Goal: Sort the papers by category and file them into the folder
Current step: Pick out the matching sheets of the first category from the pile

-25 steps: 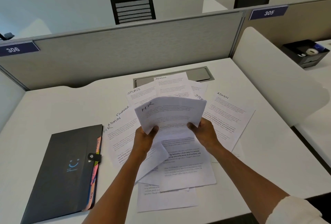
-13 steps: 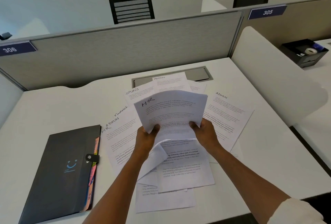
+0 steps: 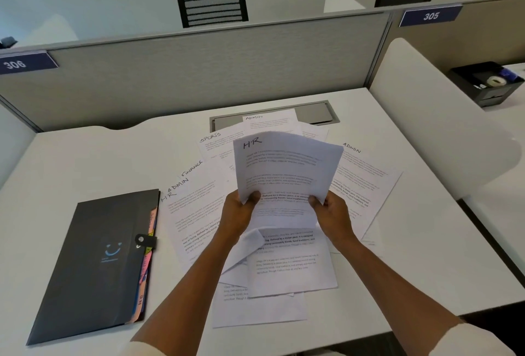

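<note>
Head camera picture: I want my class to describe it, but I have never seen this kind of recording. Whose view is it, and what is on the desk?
It is a person's own view, from a camera worn on the head, looking down. The left hand and right hand hold up a white printed sheet headed HR. More printed sheets headed ADMIN, SPORTS and FINANCE lie spread on the white desk. A closed dark grey folder with coloured tabs lies at the left.
</note>
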Demonstrator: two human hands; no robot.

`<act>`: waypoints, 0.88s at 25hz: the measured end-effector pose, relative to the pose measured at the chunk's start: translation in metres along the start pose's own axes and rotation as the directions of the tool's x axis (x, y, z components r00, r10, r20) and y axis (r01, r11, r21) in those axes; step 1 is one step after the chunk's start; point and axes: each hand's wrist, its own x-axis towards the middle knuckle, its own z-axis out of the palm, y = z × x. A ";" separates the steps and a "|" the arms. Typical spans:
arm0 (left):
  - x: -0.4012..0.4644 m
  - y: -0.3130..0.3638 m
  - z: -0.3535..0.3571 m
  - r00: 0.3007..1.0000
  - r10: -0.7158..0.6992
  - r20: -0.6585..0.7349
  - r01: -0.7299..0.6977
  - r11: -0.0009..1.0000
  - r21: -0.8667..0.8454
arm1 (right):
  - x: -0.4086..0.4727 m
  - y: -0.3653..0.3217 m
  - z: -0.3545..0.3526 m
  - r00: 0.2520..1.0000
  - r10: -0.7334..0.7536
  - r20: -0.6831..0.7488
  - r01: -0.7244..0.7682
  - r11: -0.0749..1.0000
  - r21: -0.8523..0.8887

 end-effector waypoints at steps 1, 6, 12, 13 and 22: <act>-0.001 -0.001 -0.003 1.000 0.002 -0.015 -0.002 1.000 0.000 | -0.001 -0.001 0.000 1.000 0.002 0.001 -0.002 1.000 -0.023; -0.003 -0.010 -0.037 0.997 -0.052 -0.065 0.052 0.999 0.000 | 0.001 -0.005 0.008 0.996 0.078 0.034 -0.078 0.997 -0.011; -0.014 -0.043 -0.101 0.973 -0.176 -0.149 0.174 0.984 -0.026 | -0.001 -0.010 0.048 0.968 0.204 0.147 -0.203 0.979 -0.020; -0.017 -0.049 -0.112 0.963 -0.211 -0.167 0.207 0.977 -0.043 | -0.001 -0.009 0.056 0.955 0.236 0.179 -0.230 0.972 -0.054; -0.035 -0.084 -0.209 0.886 -0.379 -0.267 0.328 0.919 -0.217 | 0.004 -0.009 0.136 0.936 0.317 0.154 -0.191 0.823 -0.534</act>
